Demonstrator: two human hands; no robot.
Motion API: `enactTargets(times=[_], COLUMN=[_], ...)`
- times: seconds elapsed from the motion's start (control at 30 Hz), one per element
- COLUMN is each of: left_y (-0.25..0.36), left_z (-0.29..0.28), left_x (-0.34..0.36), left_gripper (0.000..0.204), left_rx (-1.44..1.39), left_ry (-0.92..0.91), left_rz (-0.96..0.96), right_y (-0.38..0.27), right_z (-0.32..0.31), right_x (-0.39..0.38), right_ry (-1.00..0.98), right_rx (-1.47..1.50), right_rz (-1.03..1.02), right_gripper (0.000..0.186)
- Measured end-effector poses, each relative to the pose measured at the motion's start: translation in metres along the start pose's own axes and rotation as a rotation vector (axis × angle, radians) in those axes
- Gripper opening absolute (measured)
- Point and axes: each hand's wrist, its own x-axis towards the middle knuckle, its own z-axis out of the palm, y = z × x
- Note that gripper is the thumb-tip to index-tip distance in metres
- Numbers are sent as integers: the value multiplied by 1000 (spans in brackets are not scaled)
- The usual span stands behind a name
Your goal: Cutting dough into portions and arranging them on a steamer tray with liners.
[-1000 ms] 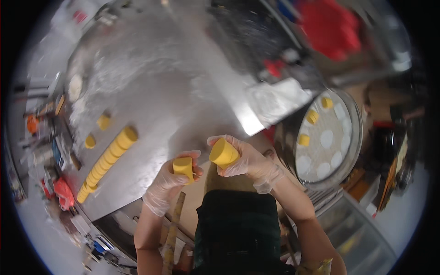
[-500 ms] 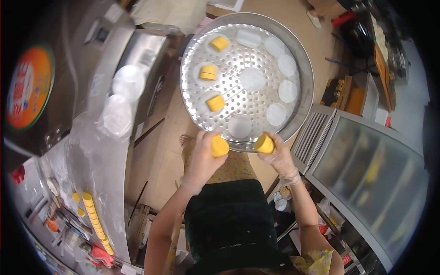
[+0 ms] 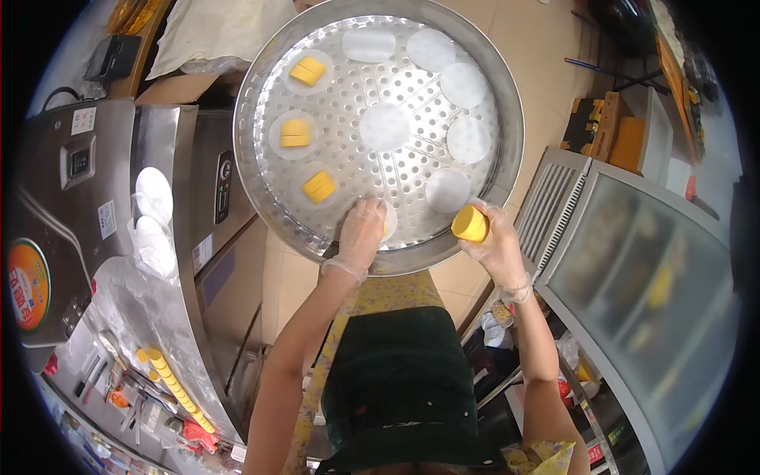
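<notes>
A large round perforated steel steamer tray (image 3: pixel 507 95) lies in front of me, dotted with round white paper liners (image 3: pixel 385 127). Three of the liners on its left side carry yellow dough pieces (image 3: pixel 320 186). My left hand (image 3: pixel 361 229), in a clear glove, presses a yellow dough piece (image 3: pixel 386 222) down on a liner at the tray's near edge; the hand hides most of the piece. My gloved right hand (image 3: pixel 497 241) holds another yellow dough piece (image 3: pixel 470 223) just above the tray's near right rim.
A steel machine and worktop (image 3: pixel 158 261) run along my left, with a stack of white liners (image 3: pixel 152 190) and a long row of yellow dough pieces (image 3: pixel 178 392). A glass-fronted cabinet (image 3: pixel 649 277) stands at my right. I wear a dark green apron (image 3: pixel 404 388).
I turned from the left worktop to the steamer tray, carrying one dough piece in each hand. My left hand has since lowered its piece onto a liner; the right still holds its piece.
</notes>
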Motion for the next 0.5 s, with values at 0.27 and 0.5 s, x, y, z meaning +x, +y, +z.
enactTargets(times=[0.27,0.5], left_y=[22,16], left_z=[-64,-70], left_x=[-14,-53], left_gripper=[53,59], left_rx=[-148,-343], left_ry=[97,297], left_rz=[-150,-284], right_y=[36,57], right_z=[8,35], right_x=[75,95], right_ry=[-308,-411], right_rx=[-409,-748], right_rz=[-418,-662], right_gripper=[50,33])
